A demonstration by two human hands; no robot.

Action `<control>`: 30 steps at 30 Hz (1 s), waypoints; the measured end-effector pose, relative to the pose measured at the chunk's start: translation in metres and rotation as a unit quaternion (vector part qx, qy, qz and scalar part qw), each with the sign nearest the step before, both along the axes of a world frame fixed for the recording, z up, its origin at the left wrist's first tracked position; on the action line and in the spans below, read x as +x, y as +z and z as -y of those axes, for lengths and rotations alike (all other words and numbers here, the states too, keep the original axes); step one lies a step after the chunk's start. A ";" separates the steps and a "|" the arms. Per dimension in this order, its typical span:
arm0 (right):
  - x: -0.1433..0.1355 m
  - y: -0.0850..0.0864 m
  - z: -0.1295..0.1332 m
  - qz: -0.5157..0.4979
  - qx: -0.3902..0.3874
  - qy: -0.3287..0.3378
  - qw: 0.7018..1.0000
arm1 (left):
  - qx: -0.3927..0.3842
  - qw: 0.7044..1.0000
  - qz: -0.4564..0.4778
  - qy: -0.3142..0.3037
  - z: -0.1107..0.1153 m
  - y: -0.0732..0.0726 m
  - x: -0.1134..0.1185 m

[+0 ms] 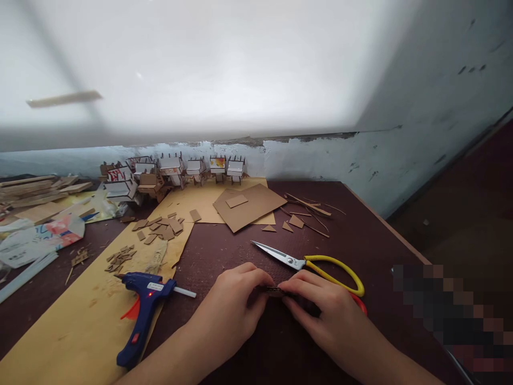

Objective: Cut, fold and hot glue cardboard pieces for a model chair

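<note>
Between my two hands, just above the near part of the table, is a small cardboard piece (274,290), seen almost edge-on. My left hand (236,302) pinches its left end, and my right hand (323,299) pinches the right end; the fingers hide most of it. Right behind my right hand lie scissors (294,261) with yellow and red handles, blades pointing left and slightly apart. To the left of my left hand, a blue hot glue gun (146,299) rests on its side, its small red light lit and a white glue stick (185,292) poking out.
Yellow paper (76,310) covers the left side, bearing cardboard bits (166,229). A larger cardboard sheet (250,206) lies farther back near thin strips (312,206). Several small cardboard chairs (195,168) line the wall. Scrap (36,192) is piled far left. The table edge (385,230) runs right.
</note>
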State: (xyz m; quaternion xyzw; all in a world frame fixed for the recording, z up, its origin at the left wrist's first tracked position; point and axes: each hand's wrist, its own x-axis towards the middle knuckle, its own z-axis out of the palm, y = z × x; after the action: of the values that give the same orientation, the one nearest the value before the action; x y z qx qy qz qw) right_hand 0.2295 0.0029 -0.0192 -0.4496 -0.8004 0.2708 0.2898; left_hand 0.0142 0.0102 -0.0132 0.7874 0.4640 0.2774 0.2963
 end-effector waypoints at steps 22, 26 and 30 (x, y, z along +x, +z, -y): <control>-0.001 -0.006 0.001 0.022 0.029 -0.033 0.999 | 0.016 0.999 -0.018 0.036 0.001 0.000 0.002; -0.001 -0.006 0.002 0.022 0.035 -0.032 0.999 | 0.035 0.998 -0.021 0.038 0.001 -0.001 0.002; 0.000 -0.006 0.001 0.024 0.039 -0.032 0.998 | 0.024 0.999 -0.008 0.037 0.001 -0.002 0.001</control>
State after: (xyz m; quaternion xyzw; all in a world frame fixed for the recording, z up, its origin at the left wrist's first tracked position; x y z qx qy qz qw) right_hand 0.2292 0.0017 -0.0249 -0.4696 -0.8023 0.2189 0.2963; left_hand 0.0152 0.0092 -0.0148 0.7788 0.4881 0.2928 0.2637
